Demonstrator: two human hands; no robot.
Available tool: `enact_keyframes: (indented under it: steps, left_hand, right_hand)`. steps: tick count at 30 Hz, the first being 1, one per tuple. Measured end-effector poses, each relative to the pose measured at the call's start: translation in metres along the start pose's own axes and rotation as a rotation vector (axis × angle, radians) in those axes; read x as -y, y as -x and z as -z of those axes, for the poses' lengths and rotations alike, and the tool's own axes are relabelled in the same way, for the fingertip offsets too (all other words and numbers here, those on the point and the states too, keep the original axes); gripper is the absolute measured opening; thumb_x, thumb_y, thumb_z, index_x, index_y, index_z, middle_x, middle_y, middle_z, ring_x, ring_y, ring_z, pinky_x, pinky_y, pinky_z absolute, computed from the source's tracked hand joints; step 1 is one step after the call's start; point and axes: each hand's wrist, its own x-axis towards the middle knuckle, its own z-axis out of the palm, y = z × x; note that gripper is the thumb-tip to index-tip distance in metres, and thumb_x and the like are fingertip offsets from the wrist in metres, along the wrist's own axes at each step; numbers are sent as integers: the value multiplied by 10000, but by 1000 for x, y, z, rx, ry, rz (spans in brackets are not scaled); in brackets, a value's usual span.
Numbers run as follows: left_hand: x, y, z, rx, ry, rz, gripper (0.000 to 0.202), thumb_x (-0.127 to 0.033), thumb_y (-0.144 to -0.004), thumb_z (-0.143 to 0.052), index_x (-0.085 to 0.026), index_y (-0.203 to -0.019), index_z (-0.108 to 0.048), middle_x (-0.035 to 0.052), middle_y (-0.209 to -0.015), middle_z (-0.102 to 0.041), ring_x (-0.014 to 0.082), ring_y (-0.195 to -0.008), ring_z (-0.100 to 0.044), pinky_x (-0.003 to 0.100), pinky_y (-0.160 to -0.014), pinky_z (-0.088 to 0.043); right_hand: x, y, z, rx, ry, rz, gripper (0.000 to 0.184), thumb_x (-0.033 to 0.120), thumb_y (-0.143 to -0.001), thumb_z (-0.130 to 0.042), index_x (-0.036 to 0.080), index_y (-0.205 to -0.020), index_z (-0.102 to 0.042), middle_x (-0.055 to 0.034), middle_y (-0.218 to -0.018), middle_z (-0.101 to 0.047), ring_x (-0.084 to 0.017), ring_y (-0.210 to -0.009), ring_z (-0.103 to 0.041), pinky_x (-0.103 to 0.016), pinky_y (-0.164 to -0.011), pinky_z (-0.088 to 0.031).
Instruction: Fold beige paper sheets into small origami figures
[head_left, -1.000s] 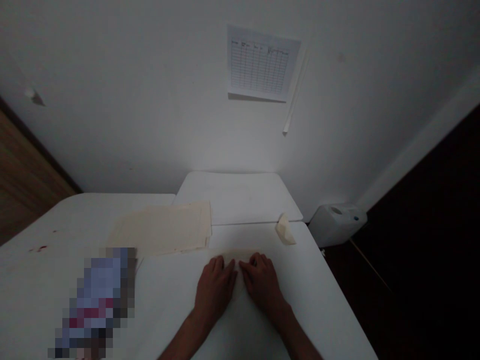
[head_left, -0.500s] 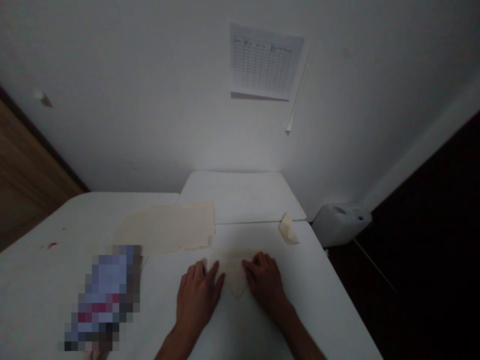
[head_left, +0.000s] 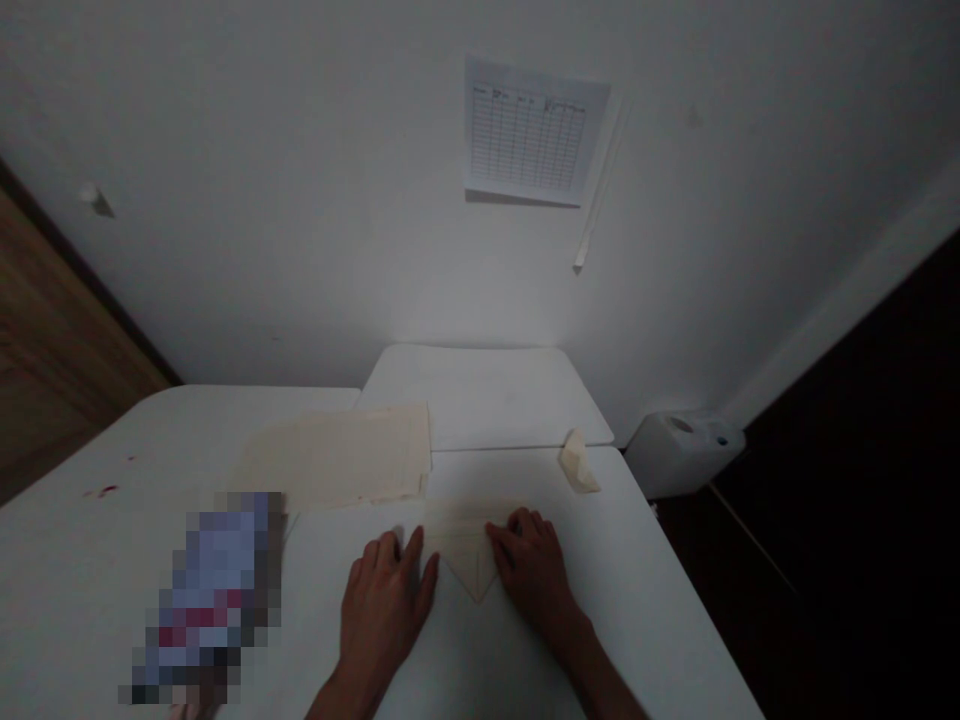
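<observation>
A folded sheet of cream paper (head_left: 472, 562) lies flat on the table, its point facing me and creases running across and down it. At its left edge rests my left hand (head_left: 384, 592), thumb and index finger stretched out and apart, the index tip touching the paper or just beside it. My right hand (head_left: 534, 568) is on the paper's right side, thumb and index finger together at its edge and the other fingers curled. Beyond that hand stands a small folded paper piece (head_left: 577, 466).
Flat cream sheets (head_left: 345, 460) lie behind my left hand. A pixelated blue-and-red item (head_left: 214, 580) is at the left. Behind the white table (head_left: 675, 620) is a wall with a printed chart (head_left: 529, 135). A white plastic container (head_left: 679, 455) stands off the right edge.
My left hand has slid left, baring more of the folded paper's left side. My right hand stays at the right edge. The view has shifted slightly.
</observation>
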Motion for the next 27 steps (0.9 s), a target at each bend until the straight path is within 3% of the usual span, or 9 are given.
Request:
enact_keyframes:
  steps: [6, 9, 11, 13, 17, 22, 27]
  left_hand:
    - [-2, 1, -6, -7, 1, -21, 374, -344, -935, -424, -123, -1192, -581, 172, -1079, -599, 322, -1007, -556, 480, -834, -465]
    - [-5, 1, -15, -66, 124, -249, 406, -295, -937, -425, -112, -1288, -515, 178, -1342, -512, 313, -1252, -455, 471, -988, -425]
    - [-8, 1, -19, -16, 201, -418, 442, -274, -943, -416, -148, -1366, -445, 128, -1437, -442, 263, -1322, -404, 420, -1035, -415]
    - [-11, -1, -20, 54, 244, -497, 487, -278, -954, -401, -178, -1429, -358, 96, -1470, -406, 232, -1338, -392, 399, -1054, -412]
    - [-14, -2, -18, 105, 280, -491, 550, -314, -963, -397, -180, -1476, -254, 101, -1484, -372, 231, -1343, -385, 413, -1067, -408]
    - [-10, 8, -18, 74, 256, -427, 593, -398, -947, -436, -165, -1469, -279, 120, -1484, -362, 260, -1343, -378, 423, -1054, -423]
    - [1, 23, -14, 37, 174, -322, 628, -453, -921, -456, -161, -1458, -310, 131, -1486, -360, 283, -1341, -379, 442, -1050, -416]
  right_hand:
    - [1, 0, -1, -1, 18, 7, 220, 249, -947, -508, 305, -1113, -640, -43, -930, -543, -202, -913, -491, -338, -814, -352]
    - [2, -1, -1, 10, 44, 24, 234, 233, -940, -511, 302, -1130, -629, -45, -937, -550, -206, -916, -492, -339, -821, -359]
    - [2, -1, -2, 25, 75, 45, 276, 196, -930, -514, 303, -1166, -609, -50, -951, -558, -207, -917, -493, -334, -820, -363]
    - [3, -2, -4, 46, 105, 76, 339, 145, -917, -511, 311, -1202, -586, -52, -966, -568, -207, -918, -495, -329, -816, -365]
    - [6, -1, -6, 69, 130, 99, 440, 86, -893, -492, 341, -1247, -552, -51, -993, -578, -214, -927, -501, -332, -806, -363]
    - [6, 5, -3, 57, 119, 21, 481, 69, -858, -486, 333, -1255, -554, -67, -1002, -571, -233, -929, -502, -347, -801, -360]
    - [-8, 18, 6, 28, 133, -64, 496, 63, -835, -495, 334, -1245, -566, -74, -984, -566, -246, -923, -500, -358, -789, -353]
